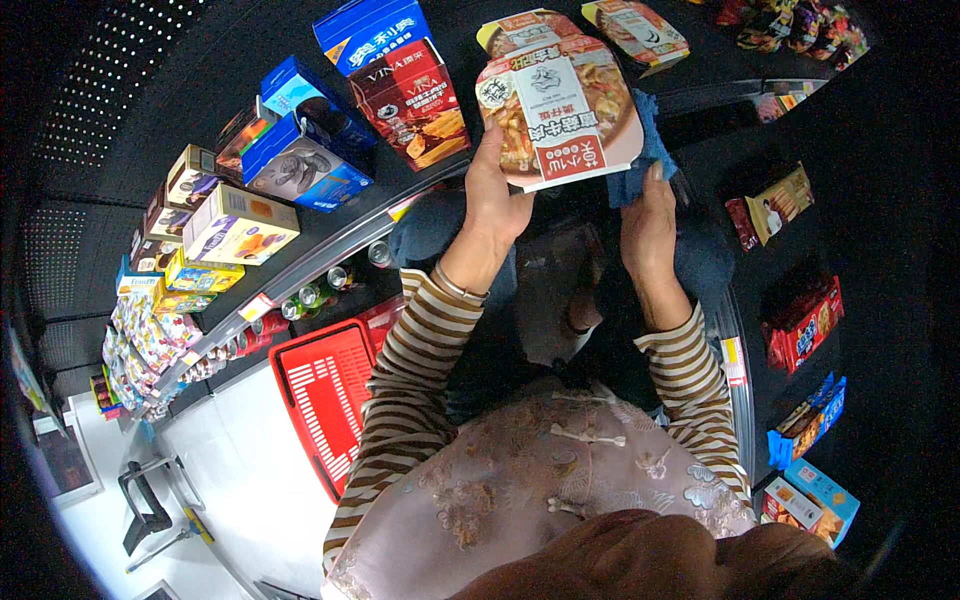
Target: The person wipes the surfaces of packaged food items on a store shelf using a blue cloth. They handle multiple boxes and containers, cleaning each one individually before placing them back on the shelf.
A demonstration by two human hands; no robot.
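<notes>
My left hand (pixel 495 196) grips the near left edge of a packaged ready meal (pixel 559 105), a rounded tray in a printed card sleeve, thumb on top. A blue cloth (pixel 649 161) is in my right hand (pixel 651 225), pinched under the thumb beside the tray's near right corner. The cloth lies against the tray's right side and partly behind it. Behind the held pack, a similar ready meal (pixel 525 30) shows in part, and another one (pixel 637 31) lies on the shelf to its right.
Biscuit boxes, among them a red carton (pixel 412 101) and a blue box (pixel 307 169), stand on the black shelf at left. Drink cans (pixel 309 294) are below it. A red shopping basket (pixel 322 405) is on the white floor. Snack packs (pixel 814 326) lie on the right shelf.
</notes>
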